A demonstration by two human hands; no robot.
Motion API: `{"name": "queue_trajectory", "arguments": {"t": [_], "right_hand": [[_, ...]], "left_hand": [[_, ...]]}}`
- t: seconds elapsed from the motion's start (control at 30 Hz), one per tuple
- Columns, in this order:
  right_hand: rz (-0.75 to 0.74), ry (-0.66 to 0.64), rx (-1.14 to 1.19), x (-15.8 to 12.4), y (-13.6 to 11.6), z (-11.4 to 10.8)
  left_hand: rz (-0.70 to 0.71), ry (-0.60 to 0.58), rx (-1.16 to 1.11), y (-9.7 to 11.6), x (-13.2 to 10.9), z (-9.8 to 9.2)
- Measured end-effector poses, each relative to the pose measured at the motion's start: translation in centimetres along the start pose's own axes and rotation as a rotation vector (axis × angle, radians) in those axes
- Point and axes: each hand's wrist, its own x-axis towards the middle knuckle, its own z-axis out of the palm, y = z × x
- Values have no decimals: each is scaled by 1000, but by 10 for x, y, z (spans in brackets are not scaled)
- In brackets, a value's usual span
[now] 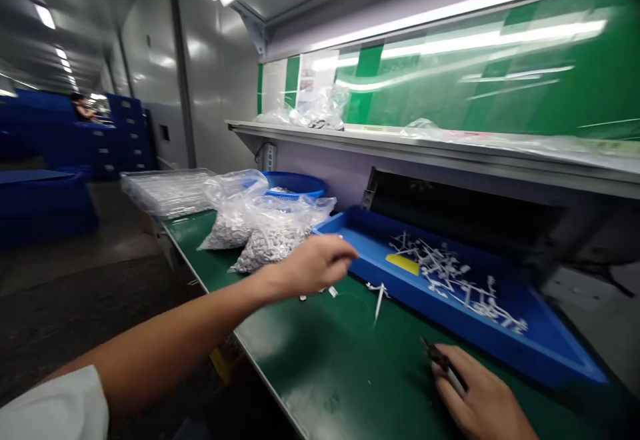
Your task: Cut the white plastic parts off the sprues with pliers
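Observation:
My left hand (320, 263) reaches over the bench at the near-left corner of a blue tray (400, 290). Its fingers are curled together; whatever they may hold is hidden. My right hand (483, 393) is closed round a small pair of nippers (445, 363), whose dark jaws point up and left above the green bench top. Between the hands, a white plastic sprue (379, 300) leans by the tray's front wall. Small white pieces (333, 291) lie just below my left hand. Inside the tray are several white branched sprues (445, 267) and a yellow piece (403, 264).
Clear bags of small pale parts (273, 240) stand beyond my left hand, before a blue round basket (295, 181). Stacked clear plastic trays (167, 190) sit at the bench's far end. A shelf (425, 150) overhangs the back. Another person (83, 108) is far off at left.

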Motion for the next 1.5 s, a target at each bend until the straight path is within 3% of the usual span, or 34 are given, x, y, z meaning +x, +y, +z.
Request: {"name": "queue_trajectory", "arguments": {"t": [0.07,0.17,0.23,0.3,0.37,0.47,0.57,0.63,0.73,0.83,0.93,1.0,1.07,1.17,1.23,1.3,1.4,1.5], "right_hand": [[22,46,-35,0,-3,-9],[11,190,-57,0,-5,-20],[-67,312,-43,-3,-7,-29],[-244,452,-22,-8,-13,-37],[-487,540,-9,-15,-27,-42],[-827,500,-44,-25,-55,-39],[-947,408,-101,-27,-72,-31],[-907,408,-82,-25,-74,-27],[-855,465,-44,-21,-69,-22],[-872,473,-69,-18,-64,-18],[-871,453,-47,-17,-60,-16],[-855,444,30,-15,-54,-17],[-743,446,167,-14,-45,-19],[-289,564,388,-10,-30,-27],[18,686,457,-6,-21,-35],[198,731,498,-2,-14,-42],[271,629,611,1,-12,-45],[274,538,789,2,-15,-37]], "left_hand": [[-19,-246,74,13,5,49],[-80,-318,155,16,18,107],[-48,-329,134,19,26,129],[18,-371,91,32,34,142],[113,-456,12,60,50,154],[233,-560,-274,121,96,173],[127,-497,-584,162,158,186],[69,-460,-559,161,193,188],[-14,-531,-366,123,217,192],[-94,-652,-198,87,210,209],[-91,-639,-144,76,199,226],[-63,-529,-117,76,199,224],[-34,-388,-95,75,201,208],[6,-137,-146,74,190,172],[44,-2,-250,74,168,152],[83,36,-361,76,135,139],[114,-50,-454,83,83,132],[159,-122,-477,82,47,129]]}}
